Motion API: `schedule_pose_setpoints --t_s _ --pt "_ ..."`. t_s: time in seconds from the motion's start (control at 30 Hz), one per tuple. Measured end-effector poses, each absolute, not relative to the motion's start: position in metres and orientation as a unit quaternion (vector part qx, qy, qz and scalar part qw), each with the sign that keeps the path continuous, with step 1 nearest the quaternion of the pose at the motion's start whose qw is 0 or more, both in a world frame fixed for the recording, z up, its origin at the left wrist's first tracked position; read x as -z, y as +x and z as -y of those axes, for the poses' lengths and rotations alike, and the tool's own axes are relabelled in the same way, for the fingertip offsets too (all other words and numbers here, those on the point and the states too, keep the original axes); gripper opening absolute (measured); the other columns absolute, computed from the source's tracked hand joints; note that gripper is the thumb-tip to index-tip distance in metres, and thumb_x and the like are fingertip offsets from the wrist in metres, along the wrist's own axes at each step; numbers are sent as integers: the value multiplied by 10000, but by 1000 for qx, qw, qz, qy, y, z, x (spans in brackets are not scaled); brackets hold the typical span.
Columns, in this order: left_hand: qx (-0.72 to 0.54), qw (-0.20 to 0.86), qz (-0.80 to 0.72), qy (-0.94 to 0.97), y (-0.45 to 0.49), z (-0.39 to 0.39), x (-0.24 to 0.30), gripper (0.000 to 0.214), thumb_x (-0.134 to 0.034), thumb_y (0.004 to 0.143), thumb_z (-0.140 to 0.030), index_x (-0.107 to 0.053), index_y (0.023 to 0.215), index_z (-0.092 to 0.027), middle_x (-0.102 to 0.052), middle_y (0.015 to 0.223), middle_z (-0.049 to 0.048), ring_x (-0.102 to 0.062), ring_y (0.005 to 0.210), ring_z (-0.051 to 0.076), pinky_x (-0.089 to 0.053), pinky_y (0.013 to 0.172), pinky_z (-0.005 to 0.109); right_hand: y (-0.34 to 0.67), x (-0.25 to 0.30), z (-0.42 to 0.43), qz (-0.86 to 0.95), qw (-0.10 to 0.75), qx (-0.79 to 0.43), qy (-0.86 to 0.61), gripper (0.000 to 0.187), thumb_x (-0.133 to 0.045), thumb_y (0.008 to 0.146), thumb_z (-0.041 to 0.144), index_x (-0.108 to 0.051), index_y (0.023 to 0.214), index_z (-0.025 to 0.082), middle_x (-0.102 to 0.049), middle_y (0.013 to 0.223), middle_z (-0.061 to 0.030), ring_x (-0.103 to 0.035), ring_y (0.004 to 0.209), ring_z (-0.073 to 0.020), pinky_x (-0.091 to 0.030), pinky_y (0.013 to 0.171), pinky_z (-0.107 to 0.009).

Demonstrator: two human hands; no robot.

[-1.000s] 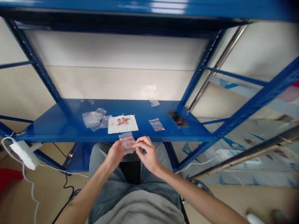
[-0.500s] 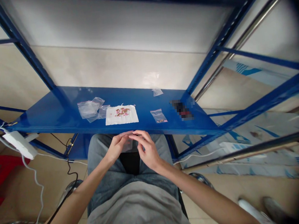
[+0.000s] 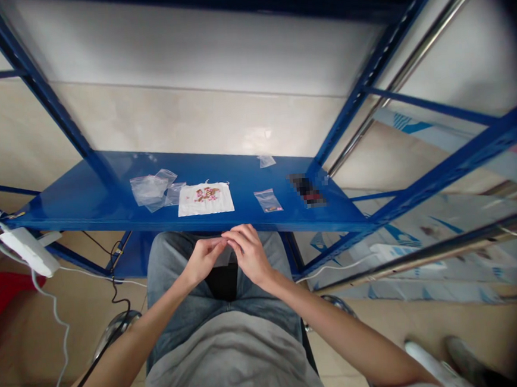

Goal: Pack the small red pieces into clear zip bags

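Observation:
My left hand (image 3: 204, 258) and my right hand (image 3: 249, 251) meet over my lap, just in front of the shelf edge. Both pinch the top of a small clear zip bag (image 3: 225, 257), which hangs below the fingers and is partly hidden by them. Beyond the hands, a white cloth (image 3: 205, 199) with a pink and brown pattern lies flat on the blue shelf (image 3: 242, 218). To its right rests a clear zip bag with small pieces (image 3: 268, 201) at the bottom.
Several clear bags (image 3: 151, 191) overlap left of the cloth. Another clear bag (image 3: 266, 161) lies at the back. A blurred-out dark and red item (image 3: 307, 190) sits to the right. A white power strip (image 3: 29, 252) hangs at the shelf's left end, with cables below.
My fingers have drawn closer together along the bag's top edge, and the right hand's fingers are now more bunched. The whole view has shifted slightly; the items on the shelf stay put.

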State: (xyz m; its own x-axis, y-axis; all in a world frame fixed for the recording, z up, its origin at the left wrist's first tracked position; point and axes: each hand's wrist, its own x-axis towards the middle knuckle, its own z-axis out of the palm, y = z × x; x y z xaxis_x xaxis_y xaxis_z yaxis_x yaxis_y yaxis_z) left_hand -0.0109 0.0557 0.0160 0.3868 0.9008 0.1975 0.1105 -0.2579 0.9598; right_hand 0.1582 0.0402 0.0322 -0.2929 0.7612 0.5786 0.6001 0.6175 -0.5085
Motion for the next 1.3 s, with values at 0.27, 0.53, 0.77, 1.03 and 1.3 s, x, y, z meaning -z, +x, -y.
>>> schedule_pose_setpoints --t_s 0.27,0.53,0.77,1.03,1.3 --pt "-453 495 -390 630 -13 -60 -7 351 -597 871 -415 -768 926 -113 -735 853 54 -635 814 208 -479 790 289 158 -36 -41 809 404 -82 -420 165 -488 962 197 -635 1037 204 -618 1020 -77 -523 990 -219 -413 894 -379" --pt "-454 478 -389 643 -14 -59 -7 331 -606 865 -392 -771 935 -113 -744 863 64 -645 811 221 -482 766 290 158 -38 -40 825 381 -83 -410 132 -494 966 225 -624 981 203 -639 984 -69 -529 960 -218 -402 871 -371" --pt "-424 455 -390 679 -10 -55 -11 327 -585 872 -388 -751 874 -106 -718 831 45 -612 787 190 -463 759 267 160 -40 -44 832 369 -88 -404 118 -498 968 224 -607 932 197 -654 935 -55 -511 934 -213 -389 854 -366" --pt "-374 532 -344 678 -7 -55 -10 304 -591 872 -380 -669 958 -99 -684 911 64 -606 879 200 -470 808 290 161 -31 -44 847 366 -70 -378 160 -446 968 155 -596 922 188 -639 897 -73 -517 917 -216 -408 824 -366" --pt "-342 464 -337 745 -15 -56 -13 158 -488 883 -229 -592 959 -136 -635 931 58 -574 873 184 -460 813 297 160 -32 -42 893 336 -78 -289 274 -422 933 79 -618 1105 165 -658 1040 -103 -559 1026 -220 -461 908 -399"
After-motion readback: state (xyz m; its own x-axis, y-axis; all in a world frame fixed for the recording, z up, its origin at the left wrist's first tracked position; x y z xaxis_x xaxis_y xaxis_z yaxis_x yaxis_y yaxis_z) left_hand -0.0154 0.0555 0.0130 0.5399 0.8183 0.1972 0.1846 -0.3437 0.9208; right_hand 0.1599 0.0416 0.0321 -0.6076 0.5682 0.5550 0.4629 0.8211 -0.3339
